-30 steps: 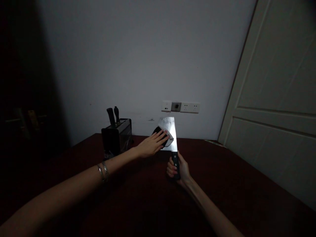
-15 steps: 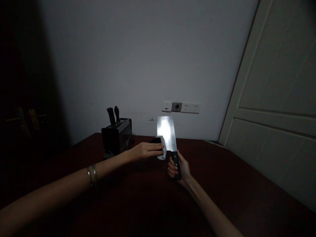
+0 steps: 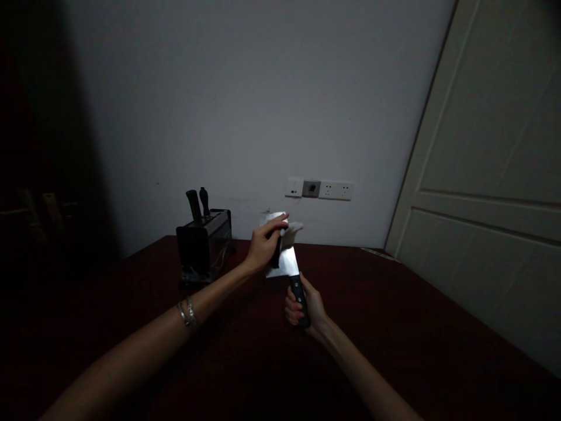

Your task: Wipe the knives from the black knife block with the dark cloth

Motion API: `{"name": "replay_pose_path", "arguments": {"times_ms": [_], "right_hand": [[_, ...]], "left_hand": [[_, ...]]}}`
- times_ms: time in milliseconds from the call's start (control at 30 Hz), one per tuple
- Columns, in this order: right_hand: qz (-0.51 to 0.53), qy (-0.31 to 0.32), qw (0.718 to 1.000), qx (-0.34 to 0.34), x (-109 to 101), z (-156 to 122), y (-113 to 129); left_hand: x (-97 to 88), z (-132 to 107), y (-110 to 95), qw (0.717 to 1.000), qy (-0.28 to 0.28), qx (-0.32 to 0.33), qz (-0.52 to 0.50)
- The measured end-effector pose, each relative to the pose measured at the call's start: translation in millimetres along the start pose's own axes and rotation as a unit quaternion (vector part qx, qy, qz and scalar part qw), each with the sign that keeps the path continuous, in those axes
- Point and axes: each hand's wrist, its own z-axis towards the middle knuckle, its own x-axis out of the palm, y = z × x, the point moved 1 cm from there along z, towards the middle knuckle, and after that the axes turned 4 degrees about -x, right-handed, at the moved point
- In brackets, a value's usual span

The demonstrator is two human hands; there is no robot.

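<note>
My right hand (image 3: 314,305) is wrapped round the black riveted handle of a cleaver (image 3: 290,262). Its broad, shiny blade points up and leans left above the table. My left hand (image 3: 262,242) is closed on a small black-and-white cloth (image 3: 290,235) against the blade, its fingers reaching near the blade's upper end. Hand and cloth cover the middle of the blade. Part of the cloth sticks out past the blade's right edge.
A dark knife block (image 3: 204,245) with two black handles standing in it is at the left on the dark red table (image 3: 350,316). Behind is a pale wall with sockets and a switch (image 3: 311,188). A panelled white door (image 3: 477,175) stands at the right.
My left hand has moved up and across the blade with the cloth. The cleaver has tilted to the left and shifted slightly left and down with my right hand.
</note>
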Motion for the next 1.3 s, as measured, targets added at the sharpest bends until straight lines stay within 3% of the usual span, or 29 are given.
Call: {"name": "replay_pose_path", "arguments": {"times_ms": [100,233,400,533,867,1000,1300], "right_hand": [[0.007,-0.011,1.0,-0.017,-0.1,-0.1,5.7],[-0.001,-0.039,0.999,-0.036,-1.1,-0.6,12.6],[-0.024,-0.066,0.997,-0.029,-0.4,-1.9,13.5],[-0.036,-0.064,0.997,-0.035,1.1,-2.3,13.4],[-0.041,-0.035,0.998,-0.029,0.2,-1.4,12.3],[-0.034,-0.03,0.999,-0.017,2.3,-1.4,13.3],[-0.059,-0.058,0.997,0.009,5.5,-2.1,10.7]], "left_hand": [[-4.2,-16.9,13.1,0.996,0.082,0.025,0.032],[-18.8,-32.6,22.4,0.976,0.159,0.112,0.097],[-27.0,-43.8,14.9,0.922,0.292,0.195,0.163],[-27.0,-44.6,5.2,0.885,0.353,0.225,0.203],[-28.5,-47.9,10.9,0.836,0.373,0.303,0.262],[-34.0,-45.4,9.2,0.824,0.401,0.3,0.265],[-31.1,-39.3,10.6,0.867,0.382,0.232,0.219]]}}
